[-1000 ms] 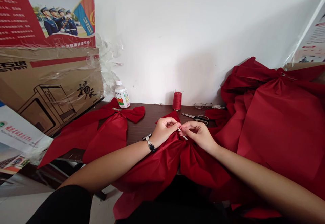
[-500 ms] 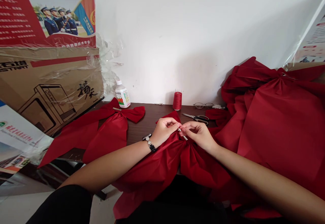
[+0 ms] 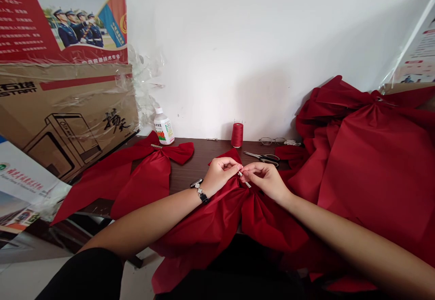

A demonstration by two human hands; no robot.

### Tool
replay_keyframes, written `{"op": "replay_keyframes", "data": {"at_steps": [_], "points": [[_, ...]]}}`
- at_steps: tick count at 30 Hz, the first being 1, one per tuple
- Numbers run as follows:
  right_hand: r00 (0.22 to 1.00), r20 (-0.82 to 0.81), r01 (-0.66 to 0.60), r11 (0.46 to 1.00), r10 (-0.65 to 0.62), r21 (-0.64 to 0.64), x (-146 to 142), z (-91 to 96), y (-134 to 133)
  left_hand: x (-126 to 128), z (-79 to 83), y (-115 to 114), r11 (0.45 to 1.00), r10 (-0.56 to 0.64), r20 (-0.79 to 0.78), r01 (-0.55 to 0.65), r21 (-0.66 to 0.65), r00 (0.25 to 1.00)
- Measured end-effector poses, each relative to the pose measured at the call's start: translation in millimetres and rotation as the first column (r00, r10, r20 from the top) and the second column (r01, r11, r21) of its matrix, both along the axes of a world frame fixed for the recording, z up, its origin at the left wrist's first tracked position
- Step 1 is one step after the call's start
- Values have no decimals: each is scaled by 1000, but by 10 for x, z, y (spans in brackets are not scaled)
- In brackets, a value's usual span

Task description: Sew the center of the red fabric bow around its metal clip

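Note:
A large red fabric bow (image 3: 217, 220) lies across the near edge of a dark wooden table (image 3: 200, 159) and hangs over it. My left hand (image 3: 220, 173) and my right hand (image 3: 263, 177) meet at the bow's gathered centre. Both are closed in a pinch on a small silver metal pin (image 3: 245, 180) at that knot. A watch sits on my left wrist.
Another finished red bow (image 3: 142, 173) lies at the left. A heap of red bows (image 3: 370, 155) fills the right. By the wall stand a red thread spool (image 3: 237, 135), scissors (image 3: 263, 157), glasses (image 3: 272, 141) and a small white bottle (image 3: 164, 128). A cardboard box (image 3: 64, 114) leans at the left.

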State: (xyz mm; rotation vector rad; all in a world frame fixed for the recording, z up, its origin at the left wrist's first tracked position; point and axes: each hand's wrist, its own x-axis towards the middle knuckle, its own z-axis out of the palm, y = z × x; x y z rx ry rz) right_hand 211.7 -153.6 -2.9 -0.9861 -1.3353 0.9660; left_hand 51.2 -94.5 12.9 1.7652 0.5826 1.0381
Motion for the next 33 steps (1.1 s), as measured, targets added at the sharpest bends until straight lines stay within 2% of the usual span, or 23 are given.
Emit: {"op": "replay_keyframes", "data": {"at_steps": [9, 33], "points": [[999, -45, -4, 1000, 3, -12, -6, -1, 5, -9, 16, -9, 1000, 4, -9, -4, -4, 1000], [1000, 3, -21, 1000, 21, 2, 9, -22, 17, 7, 1, 0, 1000, 17, -17, -17, -9, 1000]]}}
